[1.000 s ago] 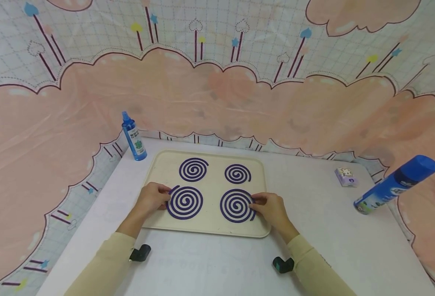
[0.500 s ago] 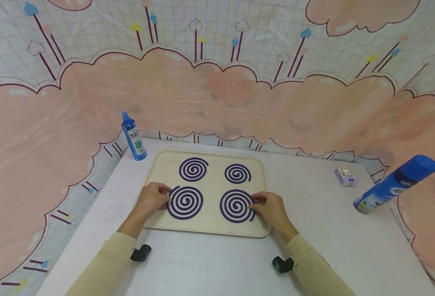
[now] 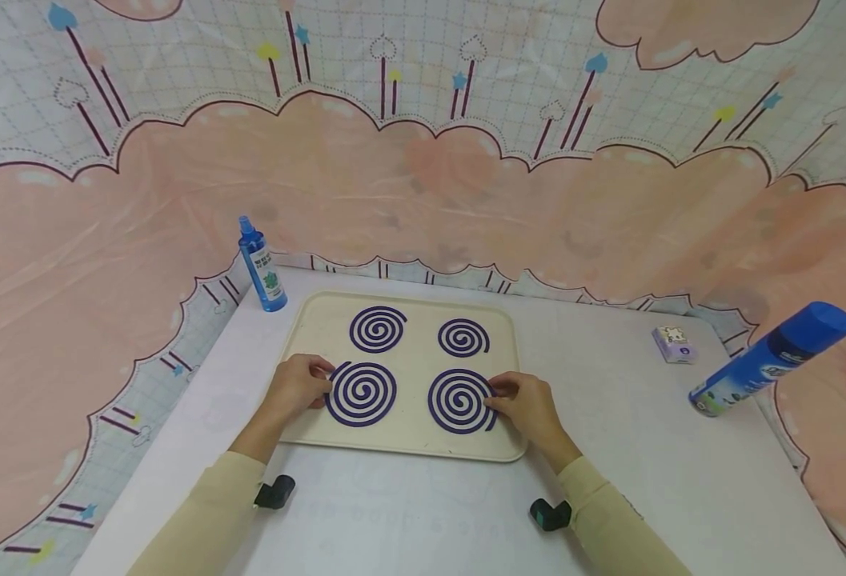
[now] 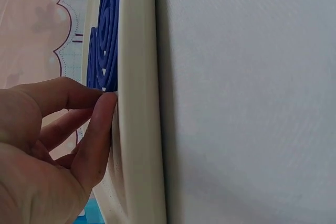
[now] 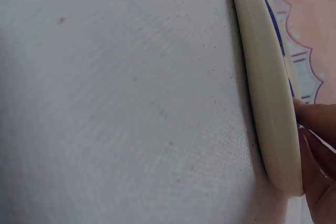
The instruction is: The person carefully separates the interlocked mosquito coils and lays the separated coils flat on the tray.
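Observation:
Near the front left of a cream tray (image 3: pixel 412 400) lies a dark blue mosquito coil (image 3: pixel 363 392); my left hand (image 3: pixel 297 384) pinches its outer left edge. In the left wrist view, thumb and forefinger of the left hand (image 4: pixel 68 129) meet at the coil's edge (image 4: pixel 109 30), just inside the tray rim. My right hand (image 3: pixel 527 402) pinches the outer right edge of another mosquito coil (image 3: pixel 460 401) at the front right. The right wrist view shows the right hand's fingers (image 5: pixel 317 118) behind the tray rim, the coil mostly hidden.
Two more coils lie behind, at left (image 3: pixel 377 329) and right (image 3: pixel 463 338). A blue spray bottle (image 3: pixel 264 276) stands beyond the tray's left corner. At right are a small purple box (image 3: pixel 673 345) and a tall blue aerosol can (image 3: pixel 768 364). Patterned cloth surrounds the white table.

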`<move>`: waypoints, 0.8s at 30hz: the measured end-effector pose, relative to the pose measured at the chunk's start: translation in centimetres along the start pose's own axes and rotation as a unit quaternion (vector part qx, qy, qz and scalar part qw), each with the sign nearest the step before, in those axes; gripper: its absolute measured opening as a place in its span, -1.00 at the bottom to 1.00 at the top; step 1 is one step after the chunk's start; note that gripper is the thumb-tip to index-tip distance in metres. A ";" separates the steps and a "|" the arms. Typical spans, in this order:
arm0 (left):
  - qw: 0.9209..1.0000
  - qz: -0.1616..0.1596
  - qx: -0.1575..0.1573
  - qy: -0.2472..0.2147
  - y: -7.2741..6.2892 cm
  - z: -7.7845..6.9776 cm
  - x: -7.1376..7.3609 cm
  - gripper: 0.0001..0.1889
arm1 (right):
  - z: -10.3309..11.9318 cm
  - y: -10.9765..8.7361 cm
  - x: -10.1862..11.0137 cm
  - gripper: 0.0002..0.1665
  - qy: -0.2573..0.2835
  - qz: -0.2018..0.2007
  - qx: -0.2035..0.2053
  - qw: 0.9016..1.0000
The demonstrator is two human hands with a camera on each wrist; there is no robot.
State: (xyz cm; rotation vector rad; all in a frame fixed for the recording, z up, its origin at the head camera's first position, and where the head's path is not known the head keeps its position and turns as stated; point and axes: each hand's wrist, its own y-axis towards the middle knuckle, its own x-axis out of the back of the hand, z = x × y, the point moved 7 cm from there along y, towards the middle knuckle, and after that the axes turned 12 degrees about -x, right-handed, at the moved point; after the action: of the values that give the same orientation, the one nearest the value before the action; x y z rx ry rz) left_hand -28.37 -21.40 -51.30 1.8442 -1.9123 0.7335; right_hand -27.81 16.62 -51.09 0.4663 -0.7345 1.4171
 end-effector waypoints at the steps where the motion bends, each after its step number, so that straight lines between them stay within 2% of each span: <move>1: 1.000 0.000 0.001 -0.001 0.0 -0.1 0.0 -0.65 | 0.0 0.0 0.0 -0.65 -0.001 -0.001 -0.001 1.000; 10: 1.000 0.004 0.013 0.000 -0.1 -0.2 0.0 -0.65 | -0.1 0.1 0.1 -0.63 -0.002 -0.001 0.000 1.000; 21: 0.999 0.028 0.014 -0.010 -0.1 -0.4 0.2 -0.62 | -0.8 0.6 0.4 -0.57 0.046 0.035 -0.025 0.998; 24: 0.999 0.029 0.015 0.002 0.0 -0.8 0.5 -0.60 | -1.0 0.9 0.9 -0.55 0.052 0.045 -0.027 0.997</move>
State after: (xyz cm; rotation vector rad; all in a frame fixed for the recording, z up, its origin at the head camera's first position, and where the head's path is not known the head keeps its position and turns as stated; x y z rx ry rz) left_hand -28.47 -21.29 -50.34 1.8091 -1.9702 0.7877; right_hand -28.53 18.04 -51.24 0.3188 -0.7149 1.4911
